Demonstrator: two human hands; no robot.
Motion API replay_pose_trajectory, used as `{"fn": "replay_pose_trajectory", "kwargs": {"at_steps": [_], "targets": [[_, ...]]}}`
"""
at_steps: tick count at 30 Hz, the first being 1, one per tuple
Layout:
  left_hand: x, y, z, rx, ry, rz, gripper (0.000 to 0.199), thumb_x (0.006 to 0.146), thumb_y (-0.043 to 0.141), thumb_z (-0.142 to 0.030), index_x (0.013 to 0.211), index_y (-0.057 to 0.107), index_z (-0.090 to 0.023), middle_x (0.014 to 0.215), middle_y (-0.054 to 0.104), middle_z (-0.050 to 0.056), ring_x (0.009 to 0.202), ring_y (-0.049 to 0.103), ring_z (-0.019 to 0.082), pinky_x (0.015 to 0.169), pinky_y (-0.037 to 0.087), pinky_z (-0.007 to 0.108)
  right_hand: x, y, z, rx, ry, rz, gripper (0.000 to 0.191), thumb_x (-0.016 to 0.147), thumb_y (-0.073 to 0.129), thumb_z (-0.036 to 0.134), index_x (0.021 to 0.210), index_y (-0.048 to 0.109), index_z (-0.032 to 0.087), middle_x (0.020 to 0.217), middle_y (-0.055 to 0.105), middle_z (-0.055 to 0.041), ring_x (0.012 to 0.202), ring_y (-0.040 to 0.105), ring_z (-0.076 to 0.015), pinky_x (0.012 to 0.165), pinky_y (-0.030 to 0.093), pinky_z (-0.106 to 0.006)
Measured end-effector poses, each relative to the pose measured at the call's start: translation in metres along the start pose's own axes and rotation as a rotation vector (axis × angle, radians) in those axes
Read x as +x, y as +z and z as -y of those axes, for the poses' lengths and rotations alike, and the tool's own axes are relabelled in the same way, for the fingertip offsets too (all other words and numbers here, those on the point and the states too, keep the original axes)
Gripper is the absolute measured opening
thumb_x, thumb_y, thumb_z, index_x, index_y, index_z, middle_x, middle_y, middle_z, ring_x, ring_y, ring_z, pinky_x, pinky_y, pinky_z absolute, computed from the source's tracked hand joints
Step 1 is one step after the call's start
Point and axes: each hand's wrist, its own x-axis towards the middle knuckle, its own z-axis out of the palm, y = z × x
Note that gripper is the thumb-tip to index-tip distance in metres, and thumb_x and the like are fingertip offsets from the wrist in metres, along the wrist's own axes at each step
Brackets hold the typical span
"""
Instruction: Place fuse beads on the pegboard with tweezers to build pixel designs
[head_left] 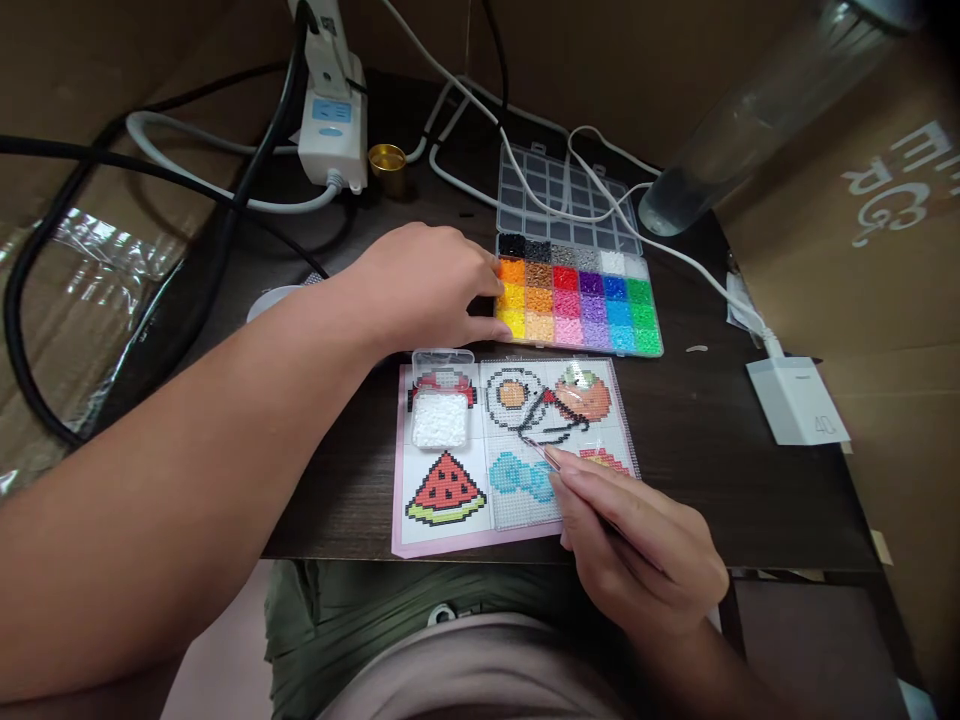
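Note:
At its left edge, a sectioned bead box is gripped by my left hand, with thumb and fingers against its side. Small beads fill its compartments, sorted by colour; the clear lid lies folded back. My right hand pinches a pair of tweezers, whose tips touch a black bead outline on a clear pegboard. Under the pegboard is a pattern sheet with a watermelon slice and a fried egg. A small open case of white beads sits on the sheet's left part.
A power strip and a gold cup stand at the back left. Black and white cables cross the table, some over the box lid. A clear cylinder and a white charger are at the right. Cardboard surrounds the table.

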Motion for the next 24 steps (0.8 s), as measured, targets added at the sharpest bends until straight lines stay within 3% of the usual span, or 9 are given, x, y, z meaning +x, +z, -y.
{"fn": "replay_pose_trajectory", "kwargs": {"at_steps": [3, 24], "targets": [[0.0021, -0.0056, -0.0075, 0.037, -0.077, 0.079, 0.049, 0.114, 0.073, -0.063, 0.144, 0.095, -0.031, 0.171, 0.085, 0.008, 0.156, 0.081, 0.038, 0.128, 0.064, 0.05, 0.001, 0.0022, -0.0005, 0.025, -0.003, -0.002, 0.047, 0.1, 0.086, -0.009, 0.134, 0.096, 0.022, 0.119, 0.101, -0.008, 0.093, 0.102, -0.0282, 0.09, 0.087, -0.03], [0.0026, -0.004, -0.0071, 0.044, -0.051, 0.057, 0.053, 0.114, 0.069, -0.066, 0.144, 0.095, -0.03, 0.167, 0.086, 0.009, 0.15, 0.083, 0.04, 0.122, 0.066, 0.053, 0.009, 0.0, -0.0023, 0.024, -0.012, 0.076, 0.042, 0.099, 0.084, -0.01, 0.125, 0.097, 0.02, 0.118, 0.101, -0.0109, 0.093, 0.102, -0.0271, 0.093, 0.084, -0.026]]}}
